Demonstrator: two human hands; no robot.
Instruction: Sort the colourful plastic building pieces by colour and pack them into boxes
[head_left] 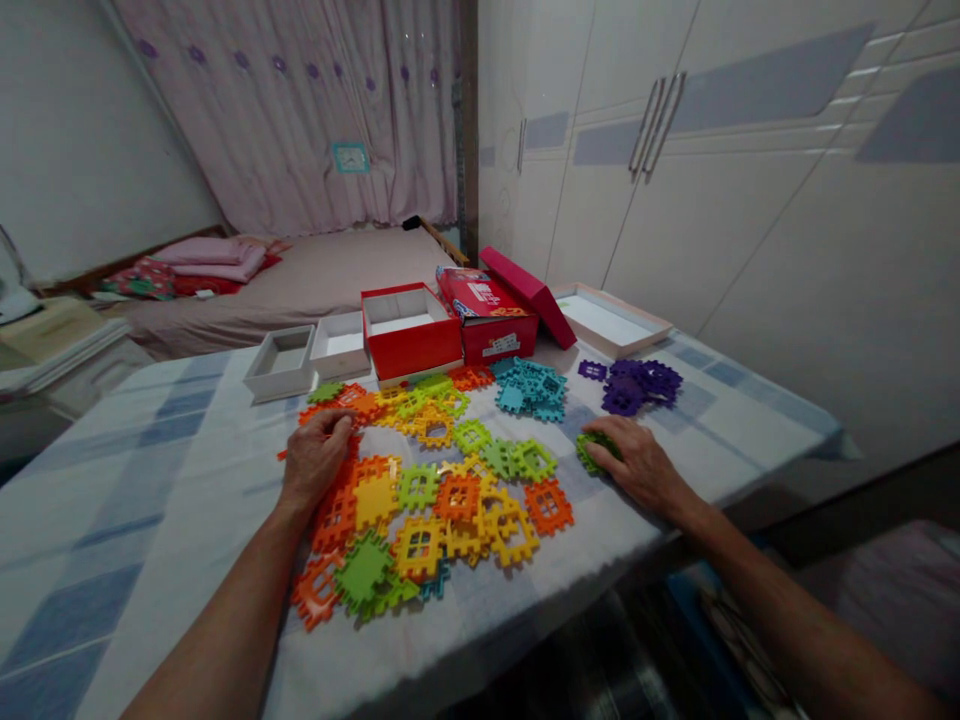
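Note:
My right hand (634,462) is closed round a green interlocking plastic block (589,455) at the right of the mixed pile, its fingers resting low over the cloth. At the pile's left edge lies my left hand (316,458), fingers curled in above orange blocks (334,515); what they hold, if anything, is hidden. Between the hands spread flat notched blocks in orange, yellow (416,545) and green (365,568), many with window-like cutouts. Beyond my right hand are a heap of blue blocks (529,388) and a heap of purple blocks (641,385).
Along the table's far side stand two small whitish boxes (259,385) (341,360), an open red box (416,345), a printed red box (499,335) with a leaning red lid (529,295), and a shallow pale tray (637,340). A checked tablecloth (135,480) covers the table.

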